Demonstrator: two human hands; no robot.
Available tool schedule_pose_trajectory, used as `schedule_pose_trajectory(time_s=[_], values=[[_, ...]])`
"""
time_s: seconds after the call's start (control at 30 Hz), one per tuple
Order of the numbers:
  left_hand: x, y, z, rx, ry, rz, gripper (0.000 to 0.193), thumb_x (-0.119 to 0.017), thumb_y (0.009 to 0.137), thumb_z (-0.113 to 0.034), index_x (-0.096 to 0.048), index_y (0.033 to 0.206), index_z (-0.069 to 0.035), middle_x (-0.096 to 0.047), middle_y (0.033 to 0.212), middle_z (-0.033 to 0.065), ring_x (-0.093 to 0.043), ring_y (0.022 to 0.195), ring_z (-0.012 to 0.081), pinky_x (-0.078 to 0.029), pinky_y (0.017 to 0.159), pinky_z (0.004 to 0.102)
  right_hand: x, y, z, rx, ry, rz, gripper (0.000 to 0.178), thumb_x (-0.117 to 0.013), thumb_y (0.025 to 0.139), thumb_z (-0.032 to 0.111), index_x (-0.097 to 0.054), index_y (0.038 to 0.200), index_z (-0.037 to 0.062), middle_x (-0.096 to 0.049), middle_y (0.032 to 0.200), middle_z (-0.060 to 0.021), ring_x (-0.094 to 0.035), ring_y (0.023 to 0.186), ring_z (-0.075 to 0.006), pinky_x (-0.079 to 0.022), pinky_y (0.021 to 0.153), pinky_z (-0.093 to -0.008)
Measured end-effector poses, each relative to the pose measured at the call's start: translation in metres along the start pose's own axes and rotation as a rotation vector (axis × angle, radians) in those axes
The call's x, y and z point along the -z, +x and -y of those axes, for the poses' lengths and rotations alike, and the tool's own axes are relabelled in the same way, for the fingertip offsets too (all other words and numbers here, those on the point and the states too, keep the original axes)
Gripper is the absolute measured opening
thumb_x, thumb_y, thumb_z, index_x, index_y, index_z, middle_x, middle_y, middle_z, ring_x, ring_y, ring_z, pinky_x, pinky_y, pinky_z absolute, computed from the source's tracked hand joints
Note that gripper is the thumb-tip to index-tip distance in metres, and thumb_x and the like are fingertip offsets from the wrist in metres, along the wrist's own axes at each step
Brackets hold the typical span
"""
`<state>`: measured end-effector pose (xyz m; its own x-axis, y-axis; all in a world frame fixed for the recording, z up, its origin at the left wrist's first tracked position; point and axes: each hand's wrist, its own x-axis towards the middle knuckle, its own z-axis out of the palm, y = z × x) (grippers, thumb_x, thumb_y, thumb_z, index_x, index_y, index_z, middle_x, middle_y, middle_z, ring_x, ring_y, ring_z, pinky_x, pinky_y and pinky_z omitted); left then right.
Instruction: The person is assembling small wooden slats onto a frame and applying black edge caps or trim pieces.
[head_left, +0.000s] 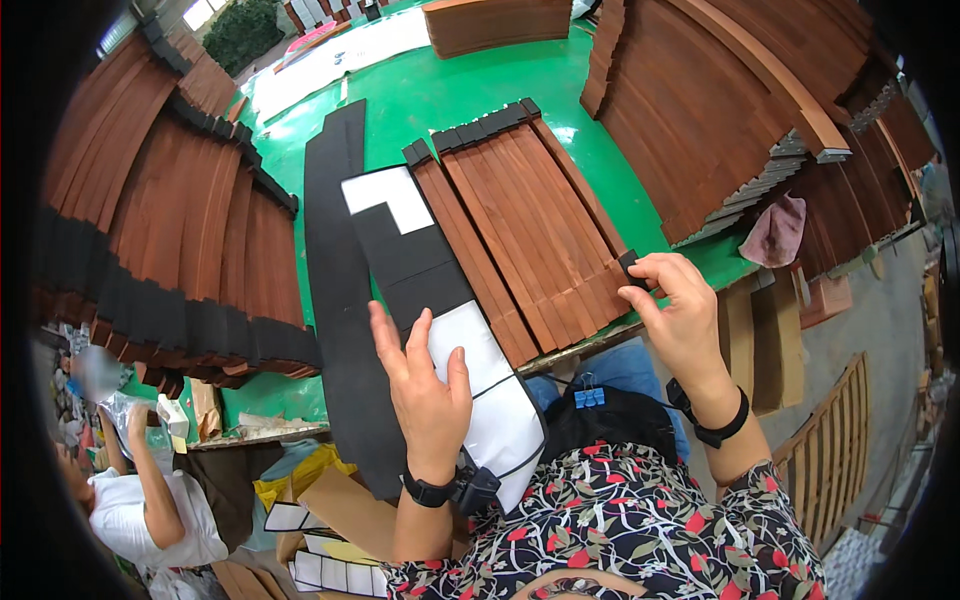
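Note:
My right hand (682, 312) pinches a small black pad (630, 268) between thumb and fingers, at the near end of the rightmost brown wooden slat (580, 190). This slat belongs to a row of slats (530, 220) lying side by side on the green tabletop, their far ends covered in black pads (490, 127). My left hand (425, 390) is open, fingers spread, over a white backing sheet (465, 350) that bears black rectangular pieces (420, 280). Whether its fingertips touch the sheet I cannot tell. Left of the sheet lies a long black strip (340, 220).
Stacked slats with black ends (200, 230) rise at the left, and more slat stacks (690, 120) stand at the right by a pink cloth (775, 230). Another person (150, 500) works at lower left. Cardboard (345, 510) lies below the table's near edge.

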<state>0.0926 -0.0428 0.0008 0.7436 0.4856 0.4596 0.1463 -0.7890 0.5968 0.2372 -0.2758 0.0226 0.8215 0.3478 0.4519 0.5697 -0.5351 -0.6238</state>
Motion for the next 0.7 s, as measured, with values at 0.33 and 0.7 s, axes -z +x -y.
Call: schedule_pose_trajectory(time_s=[0.33, 0.7], values=[[-0.008, 0.001, 0.020, 0.012, 0.103, 0.229, 0.040, -0.060, 0.092, -0.002, -0.058, 0.131, 0.004, -0.036, 0.157, 0.0312, -0.042, 0.141, 0.0451, -0.039, 0.113, 0.0479, -0.008, -0.001, 0.000, 0.125, -0.148, 0.013, 0.025, -0.081, 0.076, 0.000, -0.069, 0.098, -0.0014, -0.063, 0.100, -0.0139, -0.065, 0.089, -0.0327, -0.054, 0.077, -0.0410], [-0.012, -0.002, 0.026, 0.012, 0.139, 0.242, 0.042, -0.064, 0.091, -0.005, -0.058, 0.132, 0.002, -0.037, 0.157, 0.0270, -0.038, 0.144, 0.0459, -0.033, 0.116, 0.0521, -0.010, -0.002, -0.001, 0.172, -0.176, 0.025, 0.022, -0.079, 0.077, -0.002, -0.069, 0.096, -0.0012, -0.063, 0.098, -0.0132, -0.064, 0.088, -0.0319, -0.053, 0.077, -0.0402]])
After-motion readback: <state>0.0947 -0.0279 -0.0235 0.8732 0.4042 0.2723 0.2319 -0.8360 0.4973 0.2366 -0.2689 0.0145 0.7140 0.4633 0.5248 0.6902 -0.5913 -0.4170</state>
